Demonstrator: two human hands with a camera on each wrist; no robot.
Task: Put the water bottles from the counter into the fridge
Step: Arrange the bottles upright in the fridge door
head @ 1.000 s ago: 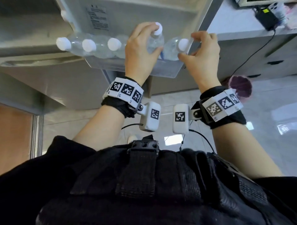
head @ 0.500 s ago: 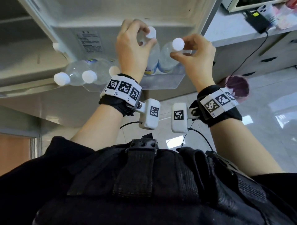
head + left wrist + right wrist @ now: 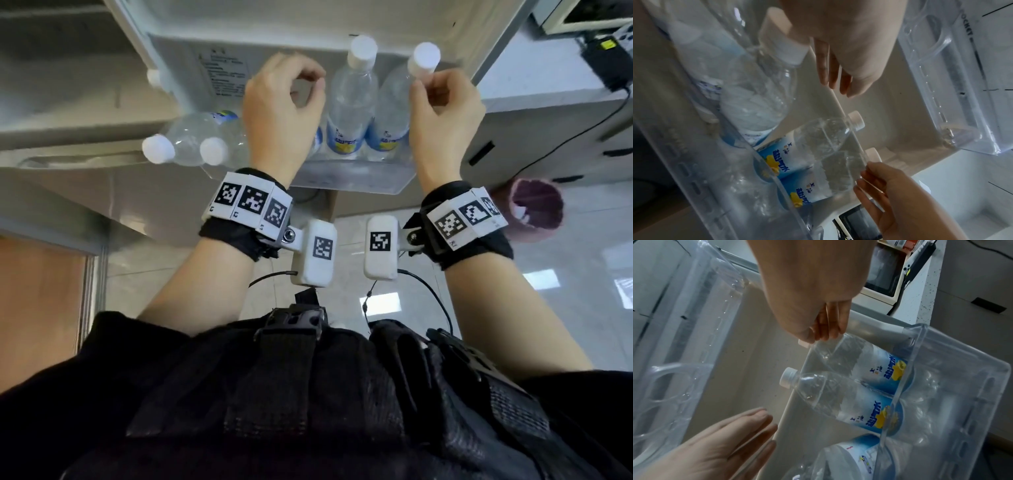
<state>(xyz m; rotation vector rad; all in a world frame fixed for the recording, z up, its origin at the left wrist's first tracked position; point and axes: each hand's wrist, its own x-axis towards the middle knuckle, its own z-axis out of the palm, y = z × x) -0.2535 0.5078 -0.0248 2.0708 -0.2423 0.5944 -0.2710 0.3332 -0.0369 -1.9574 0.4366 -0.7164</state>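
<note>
Several clear water bottles with white caps and blue labels stand in the fridge door's clear shelf [image 3: 359,180]. My left hand [image 3: 308,85] hovers just left of the middle bottle [image 3: 349,99], fingers loosely curled and holding nothing. My right hand [image 3: 419,90] pinches the neck of the rightmost bottle [image 3: 390,102] under its cap; the bottle stands upright in the shelf. The left wrist view shows both labelled bottles [image 3: 818,142] side by side, with right-hand fingers [image 3: 871,177] against the nearer one. The right wrist view has my thumb and fingers [image 3: 824,331] over that bottle's top [image 3: 859,356]. More bottles [image 3: 191,137] fill the shelf's left part.
An empty clear door pocket [image 3: 953,81] hangs above the shelf. To the right of the door runs a grey counter [image 3: 534,78] with a black charger [image 3: 606,58] and its cable. A pink waste bin [image 3: 534,209] stands on the tiled floor below it.
My left hand has let go of the middle bottle and drawn back to its left. My right hand's grip has slid from the cap down to the neck of the rightmost bottle.
</note>
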